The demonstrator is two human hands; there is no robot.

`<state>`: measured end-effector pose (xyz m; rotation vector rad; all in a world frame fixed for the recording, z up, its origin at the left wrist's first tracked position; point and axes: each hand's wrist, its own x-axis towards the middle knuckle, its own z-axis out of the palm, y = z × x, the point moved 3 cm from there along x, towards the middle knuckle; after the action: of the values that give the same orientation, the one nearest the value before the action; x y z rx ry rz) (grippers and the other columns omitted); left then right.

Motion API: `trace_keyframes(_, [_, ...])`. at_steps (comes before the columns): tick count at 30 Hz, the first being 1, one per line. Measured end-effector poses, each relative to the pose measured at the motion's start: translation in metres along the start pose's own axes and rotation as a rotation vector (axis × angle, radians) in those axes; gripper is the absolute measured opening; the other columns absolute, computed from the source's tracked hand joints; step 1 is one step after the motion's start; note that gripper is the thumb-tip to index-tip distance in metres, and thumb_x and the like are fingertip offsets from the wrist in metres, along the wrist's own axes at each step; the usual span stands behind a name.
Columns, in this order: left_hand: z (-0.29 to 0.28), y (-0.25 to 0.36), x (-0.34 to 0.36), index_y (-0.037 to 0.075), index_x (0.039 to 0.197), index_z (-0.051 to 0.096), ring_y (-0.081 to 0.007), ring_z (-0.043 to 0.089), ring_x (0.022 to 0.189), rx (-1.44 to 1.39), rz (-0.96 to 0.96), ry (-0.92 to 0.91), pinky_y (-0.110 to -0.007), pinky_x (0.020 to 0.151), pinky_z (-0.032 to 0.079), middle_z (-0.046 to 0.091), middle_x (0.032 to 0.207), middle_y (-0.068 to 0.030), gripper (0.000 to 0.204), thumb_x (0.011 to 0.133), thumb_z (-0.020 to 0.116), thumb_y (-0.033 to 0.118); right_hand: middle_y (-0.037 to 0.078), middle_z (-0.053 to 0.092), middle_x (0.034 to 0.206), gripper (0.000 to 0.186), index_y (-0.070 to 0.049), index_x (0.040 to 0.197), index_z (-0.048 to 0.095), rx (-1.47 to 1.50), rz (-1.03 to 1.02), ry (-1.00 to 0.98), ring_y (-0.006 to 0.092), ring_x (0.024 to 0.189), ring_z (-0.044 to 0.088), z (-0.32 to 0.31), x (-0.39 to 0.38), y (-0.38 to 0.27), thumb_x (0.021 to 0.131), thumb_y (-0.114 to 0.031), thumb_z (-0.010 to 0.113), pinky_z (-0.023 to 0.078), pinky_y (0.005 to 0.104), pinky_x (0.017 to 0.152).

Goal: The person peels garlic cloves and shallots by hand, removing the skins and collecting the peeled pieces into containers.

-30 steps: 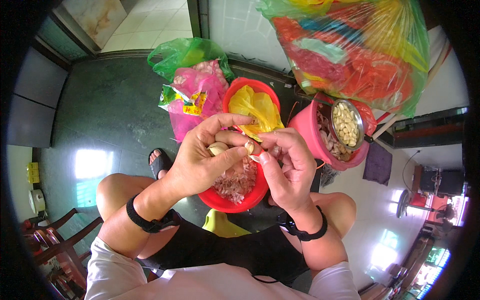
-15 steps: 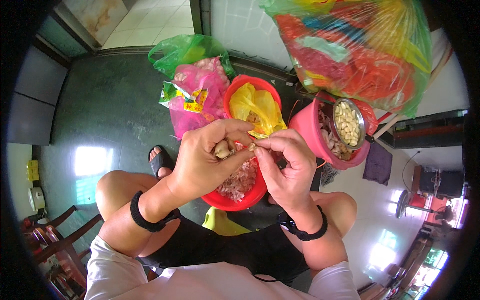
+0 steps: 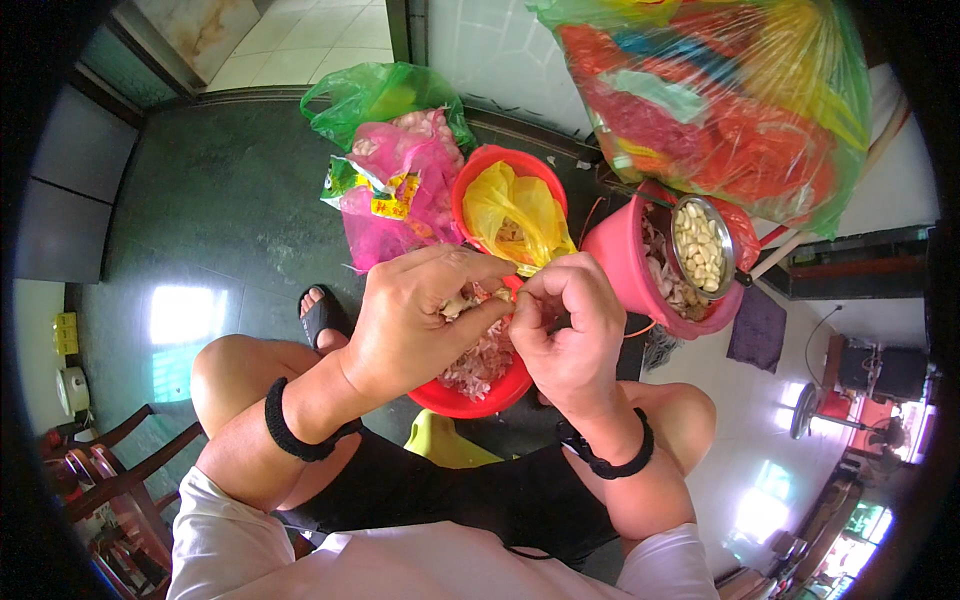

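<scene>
My left hand (image 3: 425, 310) is closed around garlic cloves (image 3: 460, 303), which show between its thumb and curled fingers. Against its fingertips, my right hand (image 3: 575, 318) pinches at a garlic clove; the piece is mostly covered by the fingers. Both hands hover over a red basin (image 3: 505, 397) between my knees, heaped with papery garlic skins (image 3: 472, 375). To the right, a metal bowl (image 3: 732, 243) of peeled garlic cloves (image 3: 698, 250) rests on a pink bucket (image 3: 615, 255) that also contains skins.
Beyond the basin stands a red bucket (image 3: 485, 157) lined with a yellow plastic bag (image 3: 500, 200). Left of it lie a pink mesh bag (image 3: 375, 235) of garlic and a green plastic bag (image 3: 355, 100). A big bag of colourful plastic (image 3: 700, 120) fills the far right.
My right hand has curled its fingers more and turned slightly at the left fingertips. The left hand stays nearly in place, its cloves now more covered. The view has shifted slightly.
</scene>
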<state>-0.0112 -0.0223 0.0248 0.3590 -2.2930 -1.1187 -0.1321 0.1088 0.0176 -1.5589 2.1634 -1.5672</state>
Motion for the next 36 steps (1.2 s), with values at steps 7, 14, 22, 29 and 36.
trace_keyframes(7, [0.003,-0.007,0.002,0.006,0.095,0.076,-0.0208,0.071,0.070,-0.075,0.097,0.095,-0.030,0.061,0.054,0.076,0.089,-0.0107,0.022,0.077,0.086,-0.001,0.007,0.061,0.094,0.015,0.001,0.101,0.065,0.189,0.112,-0.044,0.0089,0.071,0.056,-0.002,0.004,-0.006,0.088,0.004,0.072,0.045,0.0237,0.062])
trace_keyframes(14, [0.000,-0.001,0.000,0.007,0.097,0.078,-0.0181,0.070,0.070,-0.013,0.026,0.070,-0.028,0.061,0.052,0.077,0.089,-0.0090,0.025,0.075,0.088,0.001,0.006,0.068,0.082,0.012,0.002,0.107,0.068,0.334,0.211,-0.080,0.0095,0.067,0.062,0.006,-0.006,0.013,0.097,-0.004,0.070,0.049,0.0238,0.062])
trace_keyframes(22, [-0.002,0.000,0.004,0.006,0.099,0.078,-0.0267,0.074,0.079,-0.128,-0.083,0.027,-0.034,0.069,0.059,0.075,0.089,-0.0106,0.022,0.077,0.083,0.000,-0.003,0.066,0.080,0.015,-0.001,0.111,0.070,0.825,0.650,-0.093,0.0019,0.065,0.057,0.011,-0.011,0.016,0.107,-0.015,0.064,0.047,0.0192,0.060])
trace_keyframes(29, [0.001,-0.006,0.002,0.006,0.098,0.079,-0.0249,0.073,0.075,-0.086,0.001,0.117,-0.034,0.068,0.059,0.075,0.088,-0.0104,0.020,0.079,0.081,-0.001,0.004,0.070,0.090,0.012,0.002,0.108,0.071,0.553,0.450,-0.090,0.0105,0.077,0.066,0.006,-0.007,0.011,0.103,-0.008,0.067,0.053,0.0256,0.070])
trace_keyframes(36, [0.002,-0.006,0.002,0.005,0.097,0.079,-0.0249,0.072,0.074,-0.063,0.034,0.116,-0.033,0.066,0.059,0.075,0.088,-0.0107,0.019,0.080,0.081,-0.001,0.015,0.071,0.092,0.011,0.000,0.103,0.073,0.094,0.154,-0.008,0.0277,0.082,0.070,-0.003,0.001,-0.001,0.092,0.000,0.072,0.055,0.0349,0.073])
